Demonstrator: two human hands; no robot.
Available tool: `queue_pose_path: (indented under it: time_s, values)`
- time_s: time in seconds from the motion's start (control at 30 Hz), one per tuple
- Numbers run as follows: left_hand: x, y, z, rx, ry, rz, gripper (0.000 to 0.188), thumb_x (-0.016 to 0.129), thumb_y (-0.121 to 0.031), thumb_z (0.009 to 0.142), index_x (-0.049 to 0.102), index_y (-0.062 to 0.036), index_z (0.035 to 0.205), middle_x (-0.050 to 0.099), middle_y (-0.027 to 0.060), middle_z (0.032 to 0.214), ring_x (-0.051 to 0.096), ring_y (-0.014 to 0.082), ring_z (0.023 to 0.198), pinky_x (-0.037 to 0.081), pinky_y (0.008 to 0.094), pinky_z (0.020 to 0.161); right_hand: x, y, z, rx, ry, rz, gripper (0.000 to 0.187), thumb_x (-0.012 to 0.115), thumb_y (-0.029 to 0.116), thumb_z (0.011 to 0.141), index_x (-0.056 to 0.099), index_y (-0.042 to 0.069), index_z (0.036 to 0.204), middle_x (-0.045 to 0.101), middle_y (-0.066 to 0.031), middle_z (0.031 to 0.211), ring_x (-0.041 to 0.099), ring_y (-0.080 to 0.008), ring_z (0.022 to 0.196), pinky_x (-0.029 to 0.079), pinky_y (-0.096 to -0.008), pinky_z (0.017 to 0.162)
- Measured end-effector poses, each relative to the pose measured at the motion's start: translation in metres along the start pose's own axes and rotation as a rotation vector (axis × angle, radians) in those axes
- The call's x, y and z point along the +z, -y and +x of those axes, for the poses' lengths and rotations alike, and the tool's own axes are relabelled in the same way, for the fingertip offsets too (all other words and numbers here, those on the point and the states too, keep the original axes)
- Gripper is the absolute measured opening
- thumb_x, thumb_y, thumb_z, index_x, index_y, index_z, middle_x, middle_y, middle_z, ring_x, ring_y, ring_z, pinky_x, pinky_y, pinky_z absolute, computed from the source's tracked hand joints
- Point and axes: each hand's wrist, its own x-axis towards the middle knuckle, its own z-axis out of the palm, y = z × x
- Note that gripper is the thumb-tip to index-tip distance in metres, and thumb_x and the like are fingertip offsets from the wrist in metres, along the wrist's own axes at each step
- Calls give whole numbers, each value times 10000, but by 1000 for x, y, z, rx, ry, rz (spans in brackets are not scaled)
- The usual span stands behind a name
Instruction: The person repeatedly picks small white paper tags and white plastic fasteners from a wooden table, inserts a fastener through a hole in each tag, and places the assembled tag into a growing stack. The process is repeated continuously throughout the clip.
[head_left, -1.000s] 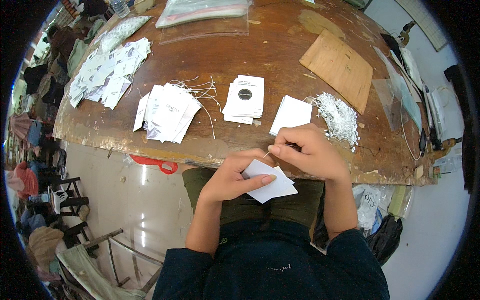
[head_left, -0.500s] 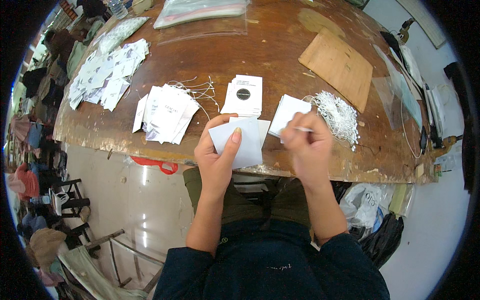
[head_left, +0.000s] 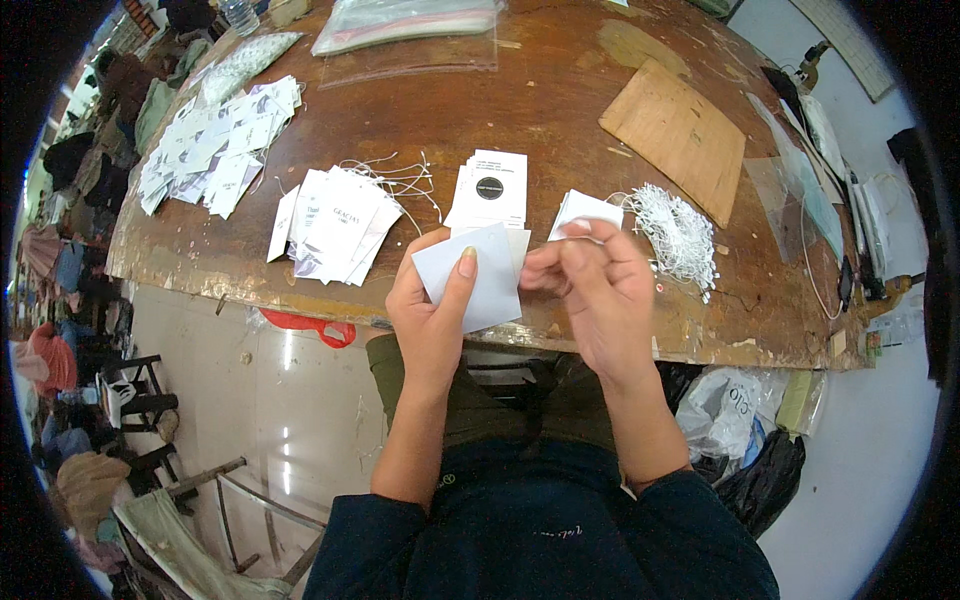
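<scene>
The left hand (head_left: 425,310) is clamping a white card (head_left: 470,285), its thumb lying across the front and its fingers wrapping behind, and is holding it above the near edge of the table (head_left: 520,110). A cream card (head_left: 521,243) is showing behind its right side. The right hand (head_left: 605,300) is hovering just beside the pair, its fingers curling; whether they are pinching anything, I cannot tell. Beyond it, a stack of white cards (head_left: 582,210) is lying next to a bundle of white strings (head_left: 675,235), so a careless sweep of the knuckles could be knocking the stack askew or dragging strings loose. The thumb alone is pressing the front card, so if it were easing, the two cards could be sliding out of line or dropping over the table's edge. To the left, a pile of tags (head_left: 340,225) is trailing loose strings near the left wrist; a sideways move could be catching one and pulling tags along.
</scene>
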Motion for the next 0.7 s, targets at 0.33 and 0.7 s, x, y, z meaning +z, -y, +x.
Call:
queue_pose_path:
  time_s: [0.33, 0.7]
  values:
    - [-1, -5, -4, 28, 9, 16, 287, 677, -147, 915, 606, 72, 1086, 622, 73, 1026, 582, 95, 881, 477, 244, 753, 8, -5, 3, -34, 36, -459, 118, 628, 86, 930, 638, -30, 953, 564, 21, 727, 404, -8, 550, 303, -162, 491]
    - [-1, -8, -6, 99, 12, 44, 238, 681, -122, 900, 632, 59, 1046, 632, 69, 1009, 593, 106, 884, 481, 250, 745, 18, -8, 5, -313, 58, -913, 108, 635, 106, 908, 648, 1, 927, 664, -133, 717, 645, -152, 574, 494, -291, 516]
